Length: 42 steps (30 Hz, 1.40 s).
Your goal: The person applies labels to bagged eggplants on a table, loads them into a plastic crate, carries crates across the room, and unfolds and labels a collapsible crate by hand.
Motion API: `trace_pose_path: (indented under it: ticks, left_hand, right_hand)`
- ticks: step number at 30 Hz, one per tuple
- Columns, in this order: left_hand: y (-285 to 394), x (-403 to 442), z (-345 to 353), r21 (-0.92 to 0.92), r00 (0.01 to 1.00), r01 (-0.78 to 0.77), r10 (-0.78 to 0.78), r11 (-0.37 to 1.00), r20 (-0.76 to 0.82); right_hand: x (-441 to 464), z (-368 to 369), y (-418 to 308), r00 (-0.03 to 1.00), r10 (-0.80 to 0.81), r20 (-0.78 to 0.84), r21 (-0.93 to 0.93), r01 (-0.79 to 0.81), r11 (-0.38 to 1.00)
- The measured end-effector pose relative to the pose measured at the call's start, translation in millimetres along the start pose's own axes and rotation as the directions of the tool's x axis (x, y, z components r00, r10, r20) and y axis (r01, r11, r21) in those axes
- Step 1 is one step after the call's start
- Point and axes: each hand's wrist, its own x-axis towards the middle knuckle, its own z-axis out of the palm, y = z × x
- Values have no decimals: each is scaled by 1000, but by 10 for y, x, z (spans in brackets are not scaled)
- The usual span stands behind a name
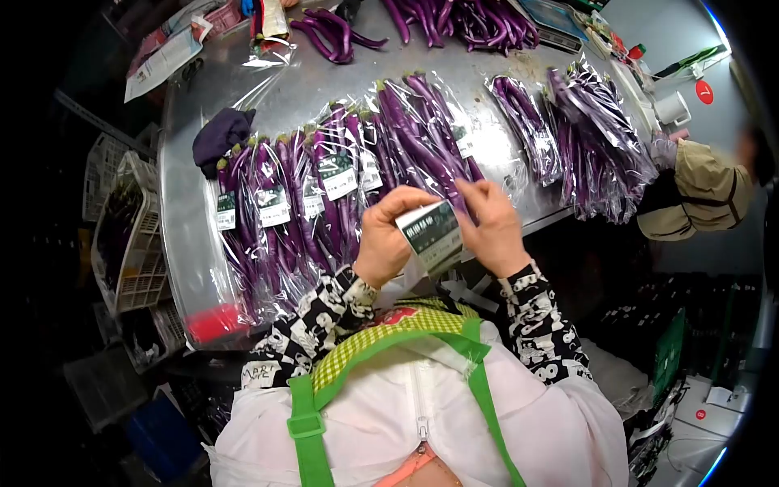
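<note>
In front of my chest I hold a green-and-white printed label (434,237), tilted, with a pale strip hanging below it. My left hand (385,235) pinches its left edge. My right hand (492,230) is closed at its right edge, its fingertips partly hidden. Just beyond my hands lies a clear bag of long purple eggplants (418,134). To the left, several bagged eggplants (280,174) lie side by side, many with a similar label (273,206) stuck on.
The metal table (188,260) also bears more bagged eggplants (596,146) at right and loose eggplants (487,24) at the far edge. A dark cloth (223,138) and a red object (217,323) lie at left. Another person's sleeve (694,191) is at right. White crates (134,235) stand left.
</note>
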Motion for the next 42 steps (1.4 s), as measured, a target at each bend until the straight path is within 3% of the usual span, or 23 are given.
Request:
trace_pose_path:
  ticks: [1,2,4,5,7,12,15,20,21,26,29,33,36,38,39,40,42]
  left_hand:
    - [11,19,-3,-61,998,54,-53,997,15]
    - [60,34,27,-91,991,135,-135,987,0]
    - [35,67,39,-23,995,104,-104,994,7]
    - [52,83,49,-11,995,102,-102,995,16]
    - [53,97,59,29,996,84,-85,996,30]
    - [-6,118,77,152,1000,-6,6,988,-1]
    - [-31,136,84,257,996,-81,86,963,-7]
    - [-91,100,120,234,994,-59,79,970,-74]
    - [-108,104,109,270,989,-104,129,957,-77]
    - [-137,125,89,341,968,-167,220,925,-123]
    - [-122,105,66,359,973,-149,200,921,-110]
    - [-100,90,56,405,978,-129,184,905,-101]
    - [-121,41,43,332,977,194,-152,923,-151]
    - [-138,-9,-99,560,949,248,-314,790,22]
    - [-121,-70,-156,573,901,301,-424,762,90]
    - [6,-79,-170,739,839,280,-530,612,121]
    - [117,-178,-185,875,874,49,-445,482,196]
  right_hand:
    - [77,-102,-51,997,61,-39,175,-53,983]
    - [133,-271,-167,979,191,71,440,-203,875]
    - [163,-370,-251,939,236,250,855,-328,401]
    - [175,-365,-259,938,241,248,855,-329,402]
    - [208,-360,-255,974,86,212,822,-225,523]
    - [242,-363,-223,955,80,287,796,-284,535]
    - [252,-372,-215,949,88,303,824,-307,476]
    - [289,-352,-112,877,83,474,817,-473,331]
    - [307,-356,-104,865,89,494,794,-491,359]
    - [367,-291,-113,845,139,517,810,-535,239]
    - [382,-300,-106,839,102,534,770,-533,349]
    - [350,-256,-73,883,68,464,803,-452,389]
    - [405,-245,-21,896,77,438,766,-416,490]
    - [507,-223,62,977,52,205,762,-193,618]
    - [599,-309,30,936,153,317,809,-351,472]
    - [692,-373,8,903,204,379,806,-430,407]
    - [873,-250,85,911,197,364,850,-411,329]
